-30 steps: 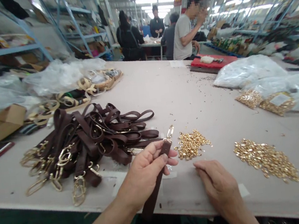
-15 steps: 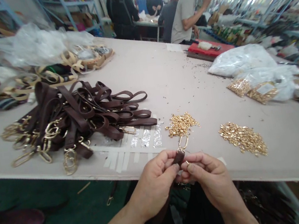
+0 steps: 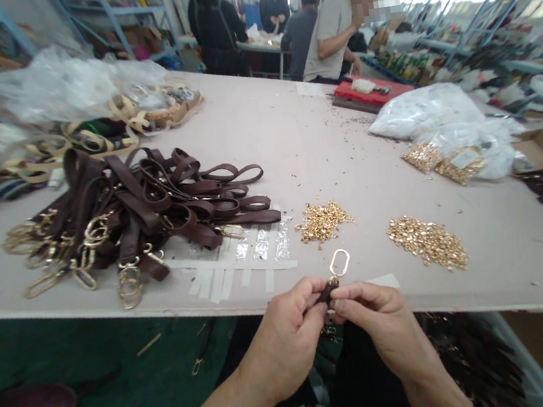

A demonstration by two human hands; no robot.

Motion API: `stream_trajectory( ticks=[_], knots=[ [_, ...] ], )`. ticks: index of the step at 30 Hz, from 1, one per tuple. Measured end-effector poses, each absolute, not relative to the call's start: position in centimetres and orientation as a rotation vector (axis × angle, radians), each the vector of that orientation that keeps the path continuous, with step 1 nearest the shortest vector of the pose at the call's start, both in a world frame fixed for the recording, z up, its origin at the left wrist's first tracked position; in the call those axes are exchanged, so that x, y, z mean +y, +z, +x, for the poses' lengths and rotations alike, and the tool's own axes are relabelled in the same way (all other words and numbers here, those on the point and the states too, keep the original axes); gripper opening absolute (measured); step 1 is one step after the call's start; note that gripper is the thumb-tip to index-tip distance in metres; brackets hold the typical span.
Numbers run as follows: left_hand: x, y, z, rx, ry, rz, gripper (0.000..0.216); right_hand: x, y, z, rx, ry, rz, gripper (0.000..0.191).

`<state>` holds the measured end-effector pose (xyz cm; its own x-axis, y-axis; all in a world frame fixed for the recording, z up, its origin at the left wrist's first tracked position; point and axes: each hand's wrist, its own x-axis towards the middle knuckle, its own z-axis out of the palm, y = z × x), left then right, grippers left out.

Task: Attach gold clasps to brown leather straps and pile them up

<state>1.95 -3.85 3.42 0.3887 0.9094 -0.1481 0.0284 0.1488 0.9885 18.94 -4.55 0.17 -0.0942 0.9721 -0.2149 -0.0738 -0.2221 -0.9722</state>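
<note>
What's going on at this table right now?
A person at the near edge of a big work table pinches the end of a brown strap between the left hand and right hand. An oval gold clasp sticks up from the strap's end. A pile of similar straps lies on the table to the left, with two heaps of small gold fittings just ahead. Other people stand at the far end.

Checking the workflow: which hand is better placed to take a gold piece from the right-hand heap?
Probably the right hand: it sits nearer that heap of gold pieces, while the left hand grips the brown strap and would have to cross over.
</note>
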Motion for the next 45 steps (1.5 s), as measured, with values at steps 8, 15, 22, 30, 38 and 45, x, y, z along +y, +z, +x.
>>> stream_trajectory(
  ticks=[8, 15, 22, 30, 38, 45],
  knots=[
    [-4.9, 1.7, 1.7, 1.110, 0.771, 1.680, 0.035, -4.7, 0.7, 18.0, -0.969, 1.436, -1.176, 0.020],
    [-4.4, 0.3, 2.9, 1.151, 0.769, 1.466, 0.033, -5.1, -0.2, 18.8, -1.157, 1.258, -1.319, 0.015],
    [-2.7, -1.2, 1.8, 1.255, 0.709, 1.035, 0.051, 0.4, -0.6, 28.7, -1.841, 0.132, -1.692, 0.012],
    [-2.1, -1.3, 1.4, 1.181, 0.767, 0.824, 0.045, 6.9, -0.5, 32.9, -2.339, -0.137, -1.732, 0.019],
    [-0.9, 0.3, 2.4, 1.104, 0.840, 0.704, 0.033, 8.5, 0.0, 32.5, -2.517, -0.105, -1.722, 0.021],
    [-0.8, -0.8, 2.8, 1.178, 0.865, 0.730, 0.021, 7.8, -0.2, 31.1, -2.293, -0.079, -1.705, 0.020]
  ],
)
